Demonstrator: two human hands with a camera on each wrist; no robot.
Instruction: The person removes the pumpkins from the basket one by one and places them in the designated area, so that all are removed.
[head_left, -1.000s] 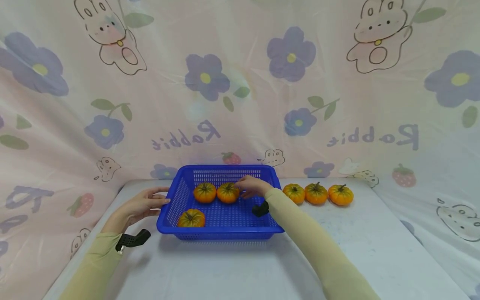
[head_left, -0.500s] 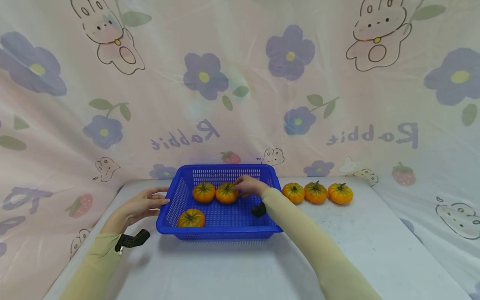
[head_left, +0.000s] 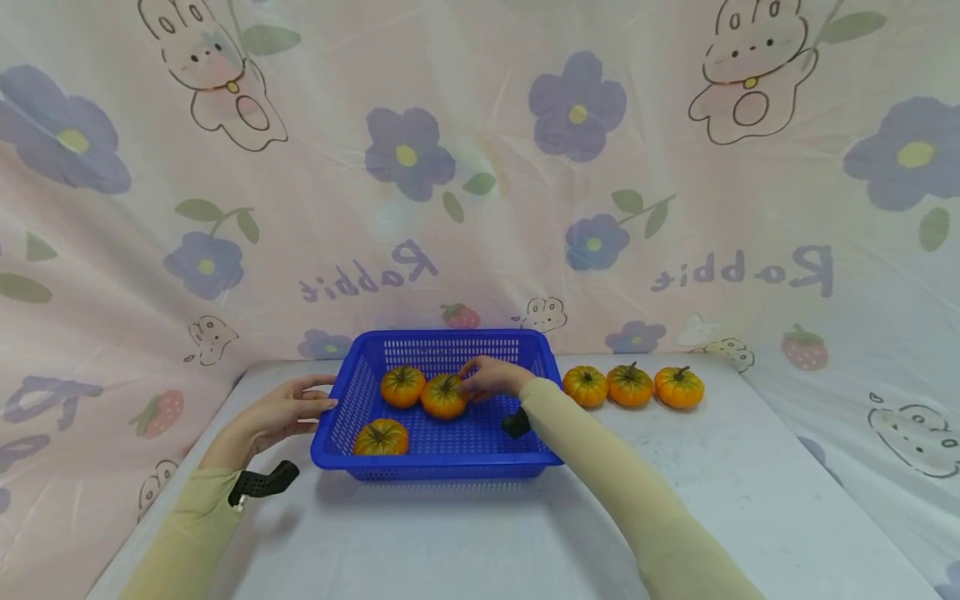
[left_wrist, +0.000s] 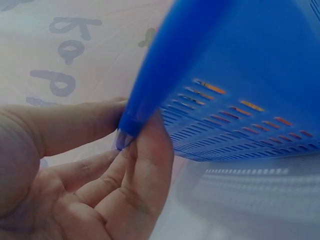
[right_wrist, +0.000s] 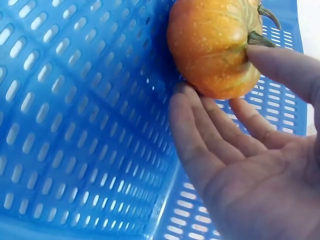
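A blue plastic basket (head_left: pixel 435 461) with slotted walls stands on the table, holding three small orange pumpkins. My left hand (head_left: pixel 281 415) pinches its left rim (left_wrist: pixel 162 70) between thumb and fingers. Inside, my right hand (head_left: pixel 495 377) grips one pumpkin (head_left: pixel 444 400) from its right side. The right wrist view shows the thumb by the stem of this pumpkin (right_wrist: pixel 215 50) and the fingertips at its lower side. Just left of it sits a second pumpkin (head_left: pixel 402 387), and a third pumpkin (head_left: pixel 381 437) lies in the front left corner.
Right of the basket, three more pumpkins (head_left: pixel 630 386) stand in a row on the white table (head_left: pixel 720 483). Behind the table hangs a patterned cloth (head_left: pixel 495 217) with rabbits and flowers. The right forearm crosses the basket's right rim.
My right hand has shifted the gripped pumpkin slightly left and toward the front of the basket. The pumpkin beside it sits slightly further left. My left hand stays on the rim.
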